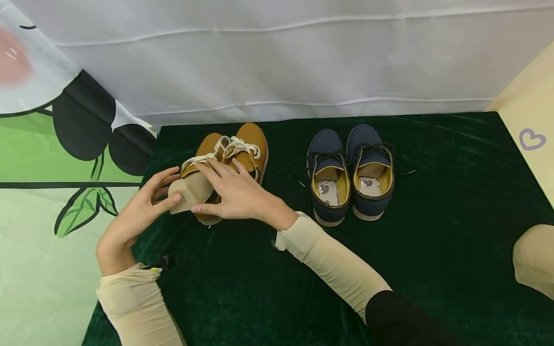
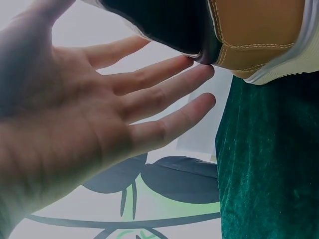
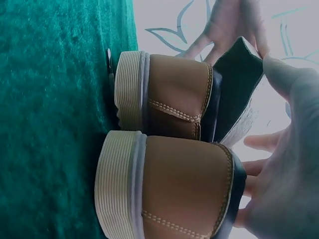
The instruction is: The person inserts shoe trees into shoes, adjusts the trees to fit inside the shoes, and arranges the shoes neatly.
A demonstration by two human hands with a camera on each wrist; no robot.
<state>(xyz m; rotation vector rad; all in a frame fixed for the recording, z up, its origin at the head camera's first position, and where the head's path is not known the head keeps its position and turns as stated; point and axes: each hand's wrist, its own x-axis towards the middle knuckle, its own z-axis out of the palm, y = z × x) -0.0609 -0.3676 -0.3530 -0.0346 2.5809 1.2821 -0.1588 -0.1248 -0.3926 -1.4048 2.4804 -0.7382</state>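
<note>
Left hand [image 1: 149,199] and right hand [image 1: 235,192] pinch shoe insert [image 1: 195,190], bench [image 1: 242,288] far-left corner.
Probably light, stiffish; best held by its edges.

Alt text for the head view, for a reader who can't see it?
A person's left hand and right hand touch a beige piece at the heel end of tan, white-laced shoes. Navy shoes stand to the right on the same dark green cloth.

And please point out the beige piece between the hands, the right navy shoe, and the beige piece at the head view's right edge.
Left beige piece [image 1: 193,189]: head view, its pale surface.
Right navy shoe [image 1: 371,170]: head view, its inner lining.
Right beige piece [image 1: 535,259]: head view, its visible middle.
</note>
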